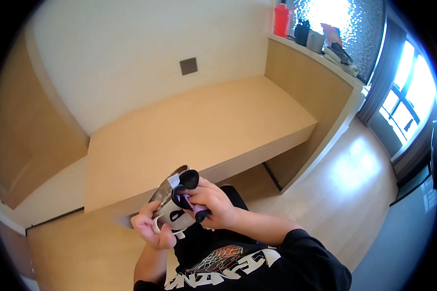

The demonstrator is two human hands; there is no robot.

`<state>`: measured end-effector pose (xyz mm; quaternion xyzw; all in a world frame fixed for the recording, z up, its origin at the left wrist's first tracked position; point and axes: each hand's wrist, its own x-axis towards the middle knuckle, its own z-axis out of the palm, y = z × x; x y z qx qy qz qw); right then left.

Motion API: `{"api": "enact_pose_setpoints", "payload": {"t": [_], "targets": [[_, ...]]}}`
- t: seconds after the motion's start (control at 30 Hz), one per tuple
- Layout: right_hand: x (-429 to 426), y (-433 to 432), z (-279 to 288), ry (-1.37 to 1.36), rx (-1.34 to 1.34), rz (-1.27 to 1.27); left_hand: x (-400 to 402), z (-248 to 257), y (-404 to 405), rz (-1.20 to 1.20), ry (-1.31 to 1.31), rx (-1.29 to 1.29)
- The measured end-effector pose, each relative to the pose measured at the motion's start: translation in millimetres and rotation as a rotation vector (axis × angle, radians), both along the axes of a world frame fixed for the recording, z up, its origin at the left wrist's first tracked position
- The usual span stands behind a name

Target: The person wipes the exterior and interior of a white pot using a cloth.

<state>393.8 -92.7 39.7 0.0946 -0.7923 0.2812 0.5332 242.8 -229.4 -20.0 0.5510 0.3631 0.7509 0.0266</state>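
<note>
In front of my chest, at the desk's front edge, my left hand (148, 226) grips the white handle of a white pot or large mug (184, 221). The vessel is tilted, and its shiny metal inside (163, 190) faces up and to the left. My right hand (215, 203) is closed on a bunched black and purple cloth (186, 199), held against the vessel's near rim and side. A pale tag (173, 180) shows at the cloth's upper end. Against the white side lies a small black loop (175, 215); whether it belongs to the cloth I cannot tell.
A light wood desk (189, 123) stands before me, with a wood side panel (306, 69) at its right. On the ledge (295, 45) above stand a red bottle (282, 21), dark and grey containers (315, 40) and folded cloths (340, 60). A grey plate (188, 66) is on the wall.
</note>
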Motion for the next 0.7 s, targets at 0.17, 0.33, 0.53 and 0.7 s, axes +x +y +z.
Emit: {"api": "enact_pose_setpoints", "payload": {"t": [0.17,0.33,0.53,0.7], "targets": [[19,12,-4,0.048,-0.090,-0.081,21,-9,9,-0.094,-0.158,0.033],[10,19,-10,-0.020,0.095,-0.176,23,-1,33,-0.012,-0.100,-0.069],[-35,56,13,-0.044,0.252,-0.084,-24,0,68,0.084,-0.031,-0.078],[-67,129,-27,0.002,-0.284,-0.185,-53,4,121,-0.206,-0.397,-0.010]]}}
